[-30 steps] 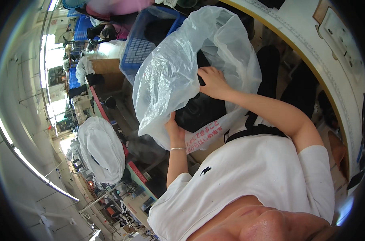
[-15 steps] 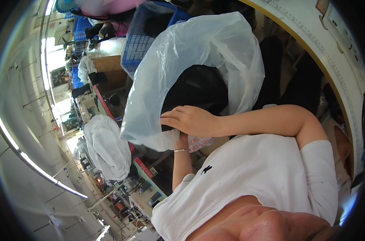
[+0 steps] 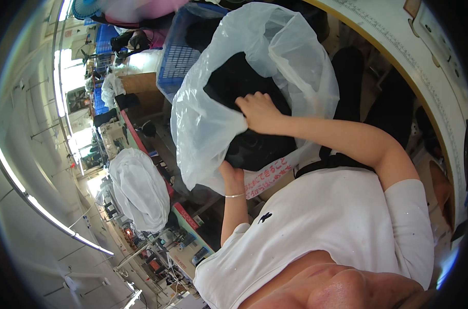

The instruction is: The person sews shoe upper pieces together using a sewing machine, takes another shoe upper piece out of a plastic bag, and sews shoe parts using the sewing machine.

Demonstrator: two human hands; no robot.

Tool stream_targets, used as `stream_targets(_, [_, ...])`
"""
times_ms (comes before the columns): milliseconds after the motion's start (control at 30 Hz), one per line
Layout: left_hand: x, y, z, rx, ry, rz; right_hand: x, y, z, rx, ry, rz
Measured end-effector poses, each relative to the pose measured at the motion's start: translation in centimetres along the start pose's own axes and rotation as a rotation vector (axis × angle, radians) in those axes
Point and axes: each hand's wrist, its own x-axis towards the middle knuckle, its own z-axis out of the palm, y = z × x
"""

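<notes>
A large translucent plastic bag point(image 3: 203, 129) stands wide open in front of me, its rim folded loosely outward. Inside lies dark black material point(image 3: 259, 152) that looks like cloth, partly glossy. My right hand point(image 3: 262, 113) reaches over the opening with bent fingers. It pinches a fold of the bag, drawn to a point under the thumb, while the other fingers rest over the black material. My left hand point(image 3: 231, 174), with a thin bracelet at the wrist, grips the near side of the bag. Its thumb shows and its other fingers are hidden by the plastic.
A blue plastic crate point(image 3: 177, 64) stands behind the bag. Bundled white cloth point(image 3: 139, 190) lies to the left, near sewing equipment. A pale tabletop with a ruled, yellowish edge point(image 3: 378, 38) curves along the upper right. Red-printed white plastic point(image 3: 267, 177) shows below the bag.
My right hand has moved up and right, away from my left hand, drawing a bag fold inward. The opening is wider and more black material shows. My left hand stays nearly in place.
</notes>
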Motion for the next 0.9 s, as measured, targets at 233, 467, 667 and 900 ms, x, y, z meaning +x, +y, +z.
stream_targets(233, [-3.9, 1.2, 0.2, 0.013, 0.068, 0.280, -4.8, -4.9, -1.8, 0.262, 0.003, -0.312])
stream_targets(467, [-3.1, 1.8, 2.9, 0.125, -0.036, 0.399, -3.6, -0.8, -2.1, 0.570, 0.418, -0.011])
stream_targets(667, [3.4, -1.2, 0.9, 0.171, -0.212, 0.266, -0.1, 5.9, 0.2, 0.133, 0.415, 0.207])
stream_targets(900, [5.8, -1.3, -0.5, 0.000, -0.269, -0.130, 1.0, 4.2, -0.5, 0.127, 0.122, -0.056])
